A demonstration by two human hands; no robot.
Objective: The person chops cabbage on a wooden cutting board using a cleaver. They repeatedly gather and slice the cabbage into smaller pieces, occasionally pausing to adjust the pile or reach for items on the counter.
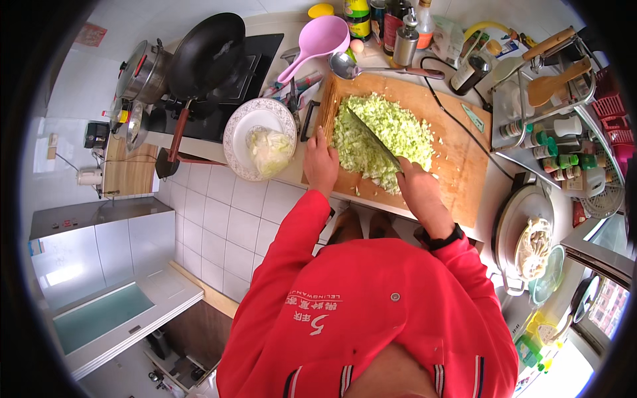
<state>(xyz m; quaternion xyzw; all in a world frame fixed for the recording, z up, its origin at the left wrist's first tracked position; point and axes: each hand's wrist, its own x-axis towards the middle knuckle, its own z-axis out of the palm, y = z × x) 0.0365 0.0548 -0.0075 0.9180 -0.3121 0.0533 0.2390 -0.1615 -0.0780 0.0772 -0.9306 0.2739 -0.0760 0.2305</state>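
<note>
My right hand (418, 189) is closed around the handle of a kitchen knife (373, 136). The dark blade lies slanting across a wide heap of finely chopped pale green cabbage (391, 126). This heap covers much of a wooden cutting board (458, 169). At the board's left edge, my left hand (321, 166) grips the rim, its fingers pointing away from me and partly hidden. Left of that hand, a patterned white plate (237, 136) holds a cabbage piece (271, 152), which seems to be in clear plastic.
A ladle (345, 66) and a pink pan-shaped scoop (325, 40) lie beyond the board, near several bottles. A wok (209, 60) sits on the stove at left. A black cable (458, 119) crosses the board's right side. Further right are a spice rack (557, 146) and a round appliance (507, 225).
</note>
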